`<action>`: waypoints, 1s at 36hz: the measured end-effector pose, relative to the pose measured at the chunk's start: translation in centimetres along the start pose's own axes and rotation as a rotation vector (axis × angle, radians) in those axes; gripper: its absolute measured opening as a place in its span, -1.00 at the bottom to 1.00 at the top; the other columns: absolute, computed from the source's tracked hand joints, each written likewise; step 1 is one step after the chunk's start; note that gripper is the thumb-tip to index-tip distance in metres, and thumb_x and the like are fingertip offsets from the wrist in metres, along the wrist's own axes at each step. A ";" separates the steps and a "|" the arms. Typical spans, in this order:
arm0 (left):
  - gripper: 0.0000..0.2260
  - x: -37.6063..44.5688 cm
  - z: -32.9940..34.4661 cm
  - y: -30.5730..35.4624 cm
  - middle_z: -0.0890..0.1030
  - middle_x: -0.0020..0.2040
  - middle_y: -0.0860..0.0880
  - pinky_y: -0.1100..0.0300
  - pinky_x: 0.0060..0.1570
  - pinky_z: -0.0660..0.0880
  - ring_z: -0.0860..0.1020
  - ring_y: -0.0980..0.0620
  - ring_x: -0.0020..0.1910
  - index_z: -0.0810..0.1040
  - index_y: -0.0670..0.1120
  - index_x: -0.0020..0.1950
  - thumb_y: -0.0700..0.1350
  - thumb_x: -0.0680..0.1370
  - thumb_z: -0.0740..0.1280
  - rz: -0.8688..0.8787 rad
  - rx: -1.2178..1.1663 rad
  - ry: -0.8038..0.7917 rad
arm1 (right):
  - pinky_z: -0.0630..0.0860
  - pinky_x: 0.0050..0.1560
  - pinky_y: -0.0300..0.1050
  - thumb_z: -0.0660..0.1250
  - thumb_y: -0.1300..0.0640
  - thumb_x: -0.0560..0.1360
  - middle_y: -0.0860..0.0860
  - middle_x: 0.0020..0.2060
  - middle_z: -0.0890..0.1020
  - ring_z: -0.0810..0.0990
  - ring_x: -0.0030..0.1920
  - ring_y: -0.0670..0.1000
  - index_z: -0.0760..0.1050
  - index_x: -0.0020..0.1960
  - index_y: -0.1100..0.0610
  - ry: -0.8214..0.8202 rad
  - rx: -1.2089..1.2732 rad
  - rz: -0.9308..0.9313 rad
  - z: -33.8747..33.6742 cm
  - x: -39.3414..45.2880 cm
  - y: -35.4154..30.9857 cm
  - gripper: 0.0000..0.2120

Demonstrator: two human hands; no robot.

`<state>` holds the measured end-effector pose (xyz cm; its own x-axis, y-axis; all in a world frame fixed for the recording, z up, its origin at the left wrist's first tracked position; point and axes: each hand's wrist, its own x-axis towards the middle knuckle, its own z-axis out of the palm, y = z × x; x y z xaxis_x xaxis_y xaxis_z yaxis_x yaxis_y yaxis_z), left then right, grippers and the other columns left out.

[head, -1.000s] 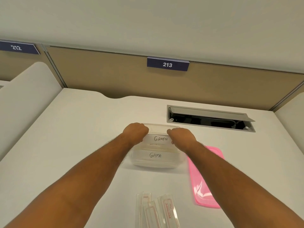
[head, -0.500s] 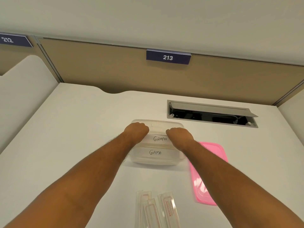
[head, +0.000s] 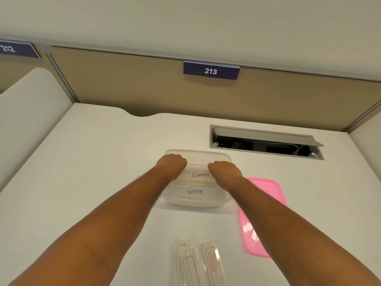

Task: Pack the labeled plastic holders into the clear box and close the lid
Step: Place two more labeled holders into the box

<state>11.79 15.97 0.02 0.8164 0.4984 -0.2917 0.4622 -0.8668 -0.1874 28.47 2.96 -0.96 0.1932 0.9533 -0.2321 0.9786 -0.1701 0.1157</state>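
Head view shows the clear box (head: 196,200) sitting on the white desk (head: 99,166), a little beyond the middle. Two labeled holders lie inside it: the one marked GIRAFEE (head: 200,174) farther back and the one marked GAMA (head: 194,191) nearer the front wall. The left hand (head: 170,164) is curled, knuckles up, over the left end of the GIRAFEE holder, and the right hand (head: 225,169) is curled over its right end; both are closed around that holder, though the fingertips are hidden beneath the knuckles. The pink lid (head: 266,213) lies flat on the desk just to the right of the box, partly under the right forearm. Three more clear holders (head: 198,263) with red outlines lie at the near edge, between the forearms. Behind the box is an open cable hatch (head: 266,141), and on the tan partition a sign reads 213 (head: 211,70).
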 end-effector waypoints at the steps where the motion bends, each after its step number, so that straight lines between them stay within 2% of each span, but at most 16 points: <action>1: -0.89 0.0 0.0 0.0 0.61 -0.05 -0.13 0.08 -0.26 0.40 0.60 -0.14 -0.08 0.52 -0.18 -0.04 -0.33 0.48 0.36 -0.003 -0.002 0.002 | 0.34 -0.22 -0.05 0.22 0.40 0.46 0.11 -0.01 0.58 0.59 -0.01 0.16 0.45 0.10 0.19 0.006 0.005 0.001 0.0 0.0 0.0 -0.75; 12: -0.93 -0.9 -0.1 -0.1 0.59 -0.03 -0.10 0.08 -0.21 0.45 0.58 -0.13 -0.03 0.50 -0.15 -0.03 -0.28 0.53 0.33 -0.031 -0.065 0.045 | 0.36 -0.25 -0.05 0.29 0.26 0.52 0.07 -0.06 0.58 0.59 -0.07 0.13 0.47 0.05 0.15 0.077 0.044 0.012 -0.7 -0.8 -0.4 -0.88; 19: -0.96 -2.8 -0.7 0.6 0.56 -0.07 -0.06 0.08 -0.25 0.36 0.53 -0.09 -0.04 0.44 -0.10 -0.06 -0.20 0.57 0.29 -0.001 -0.166 0.247 | 0.30 -0.27 -0.05 0.31 0.13 0.55 0.06 -0.08 0.59 0.59 -0.08 0.14 0.49 0.05 0.13 0.213 0.006 -0.007 -1.6 -2.2 -1.5 -0.89; 22: -0.99 -4.1 -1.0 1.0 0.57 -0.09 -0.05 0.06 -0.25 0.44 0.54 -0.09 -0.05 0.47 -0.10 -0.05 -0.19 0.57 0.29 0.008 -0.196 0.327 | 0.31 -0.27 -0.05 0.31 0.10 0.56 0.06 -0.10 0.59 0.59 -0.10 0.14 0.50 0.04 0.13 0.258 -0.006 -0.013 -2.2 -3.0 -1.9 -0.88; 25: -0.93 -5.4 -1.1 1.4 0.58 -0.06 -0.05 0.01 -0.20 0.51 0.53 -0.09 -0.03 0.50 -0.12 0.02 -0.16 0.59 0.27 0.018 -0.224 0.388 | 0.30 -0.27 -0.04 0.32 0.08 0.56 0.07 -0.12 0.59 0.58 -0.12 0.15 0.51 0.01 0.14 0.306 -0.005 -0.014 -2.9 -4.1 -2.5 -0.88; 30: -0.87 -7.7 -1.3 2.1 0.58 0.00 -0.04 -0.03 -0.17 0.54 0.51 -0.07 0.01 0.51 -0.13 0.12 -0.14 0.60 0.26 0.013 -0.267 0.458 | 0.28 -0.28 -0.05 0.34 0.05 0.56 0.08 -0.13 0.59 0.56 -0.14 0.16 0.52 -0.02 0.16 0.379 0.015 -0.024 -3.8 -5.9 -3.6 -0.84; 36: -0.82 -10.7 -1.1 3.1 0.60 0.02 -0.07 -0.04 -0.20 0.53 0.51 -0.10 0.01 0.54 -0.15 0.16 -0.22 0.56 0.29 0.020 -0.328 0.576 | 0.37 -0.24 -0.02 0.31 0.07 0.57 0.08 -0.12 0.58 0.55 -0.13 0.16 0.53 -0.01 0.17 0.436 0.066 -0.019 -4.0 -8.3 -5.0 -0.85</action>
<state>4.89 7.90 3.63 0.8385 0.4713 0.2735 0.4518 -0.8819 0.1347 21.70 -3.07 4.26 0.1407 0.9702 0.1975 0.9869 -0.1533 0.0503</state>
